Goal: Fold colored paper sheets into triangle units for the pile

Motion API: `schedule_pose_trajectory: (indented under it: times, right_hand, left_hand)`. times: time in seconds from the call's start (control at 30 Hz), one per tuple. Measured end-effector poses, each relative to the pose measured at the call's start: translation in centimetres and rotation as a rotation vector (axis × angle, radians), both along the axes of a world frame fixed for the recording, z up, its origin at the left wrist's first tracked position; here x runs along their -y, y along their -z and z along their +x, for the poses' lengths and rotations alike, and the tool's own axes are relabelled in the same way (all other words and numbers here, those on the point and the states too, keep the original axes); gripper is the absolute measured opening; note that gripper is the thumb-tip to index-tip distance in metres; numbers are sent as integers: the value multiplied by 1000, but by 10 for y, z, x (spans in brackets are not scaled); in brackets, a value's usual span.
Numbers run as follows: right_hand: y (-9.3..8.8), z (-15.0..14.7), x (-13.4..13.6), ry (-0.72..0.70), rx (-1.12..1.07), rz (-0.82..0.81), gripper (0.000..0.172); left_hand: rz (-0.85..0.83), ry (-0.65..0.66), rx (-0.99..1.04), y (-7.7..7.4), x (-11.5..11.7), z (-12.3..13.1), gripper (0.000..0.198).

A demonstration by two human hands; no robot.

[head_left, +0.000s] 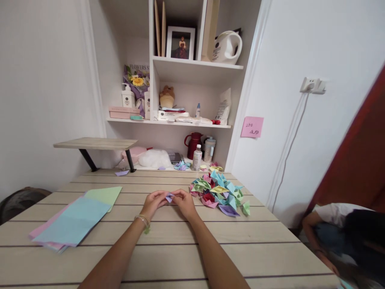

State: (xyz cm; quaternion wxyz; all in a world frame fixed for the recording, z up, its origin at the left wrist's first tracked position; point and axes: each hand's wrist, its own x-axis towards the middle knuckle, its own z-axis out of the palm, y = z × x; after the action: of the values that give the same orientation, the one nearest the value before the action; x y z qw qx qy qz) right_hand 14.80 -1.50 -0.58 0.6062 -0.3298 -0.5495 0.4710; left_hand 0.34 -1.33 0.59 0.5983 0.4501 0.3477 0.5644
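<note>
Between my two hands is a small folded piece of purple paper (pixel 169 198), held just above the table. My left hand (pixel 154 202) pinches its left side, and a bracelet circles that wrist. On the other side my right hand (pixel 183 202) has its fingers closed on the paper's right edge. Most of the paper is covered by fingers, so its full shape is hidden. Just right of my right hand lies a heap of folded paper boats (pixel 221 190) in pink, green, blue, yellow, red and purple.
Sheets of coloured paper (pixel 75 220) lie stacked at the left of the slatted table (pixel 156 257). A small raised shelf (pixel 96 143) stands behind them. At the back are a bottle (pixel 197 158), a red jug (pixel 194 145) and a tumbler (pixel 209 149). Another person (pixel 345 237) is at the right.
</note>
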Motion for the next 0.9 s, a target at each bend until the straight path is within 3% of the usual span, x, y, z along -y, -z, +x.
schedule_pose_trajectory:
  times: [0.2,0.5,0.9]
  right_hand:
    - [0,1,-1,24,37,2,20]
    - [9,2,-7,-17,-38,-39,45]
    - [7,3,-7,45,166,108,29]
  left_hand:
    - [87,-26,-108,-1,1,0,34]
    - [123,-61,-152,3,-2,-1,38]
    - [166,12,-225,4,-4,-1,38]
